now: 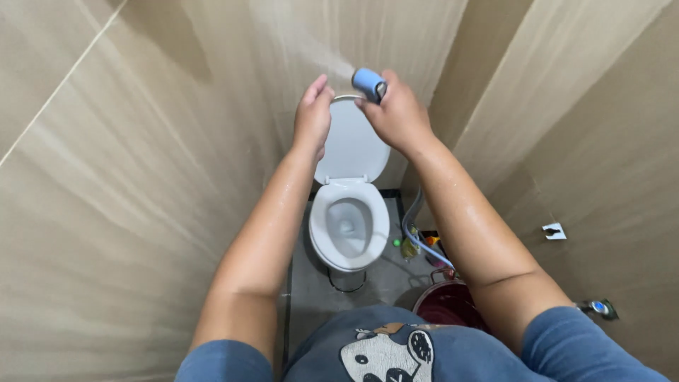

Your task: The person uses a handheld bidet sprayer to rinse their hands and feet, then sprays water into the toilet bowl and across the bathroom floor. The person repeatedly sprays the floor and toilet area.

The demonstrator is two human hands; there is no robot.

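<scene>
Two bare forearms reach forward over a blue shirt front with a cartoon print. Near the feet on the right, a dark red bucket [447, 305]; just beyond it a pale hose [416, 237] runs up from the grey floor [311, 283] beside the white toilet [349, 226], seat down, lid [351, 145] raised against the back wall. Left hand [312, 117] is loosely curled with fingers up, touching the lid's top edge, holding nothing. Right hand [398, 117] is closed around a blue spray head [369, 83], held above the lid; a fine jet fans up and left onto the tan wall tiles [141, 177]. Risk, as judged: wet forearms could let the sprayer twist, sending spray back at the person; the hose could snag the bucket.
</scene>
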